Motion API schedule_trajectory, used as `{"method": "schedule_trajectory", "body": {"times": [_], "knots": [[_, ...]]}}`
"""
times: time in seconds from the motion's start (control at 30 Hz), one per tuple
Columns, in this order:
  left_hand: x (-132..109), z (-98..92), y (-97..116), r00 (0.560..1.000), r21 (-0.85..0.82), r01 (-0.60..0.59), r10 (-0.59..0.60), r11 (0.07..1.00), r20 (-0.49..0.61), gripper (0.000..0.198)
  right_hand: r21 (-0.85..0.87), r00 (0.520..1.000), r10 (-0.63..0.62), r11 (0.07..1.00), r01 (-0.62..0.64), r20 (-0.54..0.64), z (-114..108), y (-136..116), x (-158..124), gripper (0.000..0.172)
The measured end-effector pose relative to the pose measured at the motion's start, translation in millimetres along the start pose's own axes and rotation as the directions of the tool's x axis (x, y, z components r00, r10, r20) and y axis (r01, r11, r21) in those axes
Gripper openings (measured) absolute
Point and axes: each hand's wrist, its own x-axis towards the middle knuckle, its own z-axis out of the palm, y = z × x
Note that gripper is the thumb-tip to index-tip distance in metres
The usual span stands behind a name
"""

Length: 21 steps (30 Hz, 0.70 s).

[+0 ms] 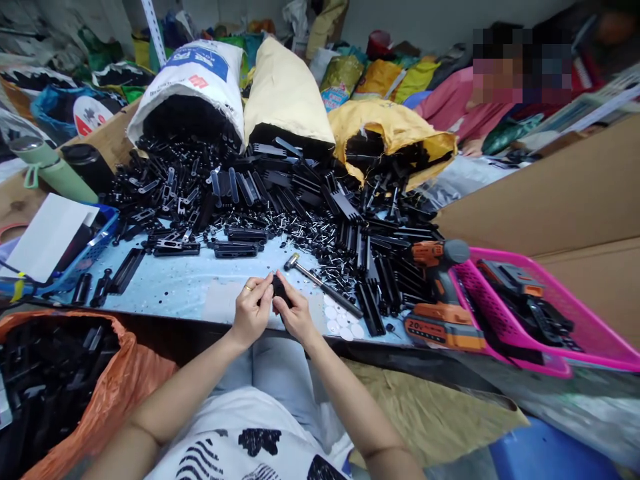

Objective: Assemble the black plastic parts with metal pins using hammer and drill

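Note:
My left hand [251, 308] and my right hand [295, 313] meet at the near edge of the light blue table [175, 283]. Both pinch a small black plastic part [279, 289] held between them. A ring shows on a finger of my left hand. Just beyond my hands lies a small hammer [320, 283] with a dark handle. Further back a large heap of black plastic parts [280, 193] covers the table, with small metal pins scattered among them.
Three open sacks [200, 80] spill black parts at the back. An orange cordless drill [437, 293] lies right, beside a pink basket [575, 320] of tools. An orange bag [100, 393] of parts sits at my left. Another person [465, 100] sits far right. A blue basket [95, 247] stands left.

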Motion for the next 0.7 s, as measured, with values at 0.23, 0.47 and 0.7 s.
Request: {"method": "schedule_trajectory", "body": {"times": [0.23,0.47,0.7], "knots": [[-25.6,4.7,-42.3,0.906,-0.126,0.423,-0.423,0.897,0.032,0.04,-0.282,0.988,-0.001,0.958,0.045,0.156,2.1,6.7,8.7,0.055],[-43.1,-14.8,-74.5,0.965,0.306,0.212,-0.248,0.928,0.085,0.041,-0.702,0.985,-0.074,0.709,-0.059,-0.157,-123.4,22.5,80.8,0.046],[-4.5,-15.7,-65.8,0.715,0.321,-0.407,0.08,0.855,0.695,0.047,-0.734,0.818,0.117,0.384,-0.56,-0.563,-252.6,48.0,161.5,0.044]]}}
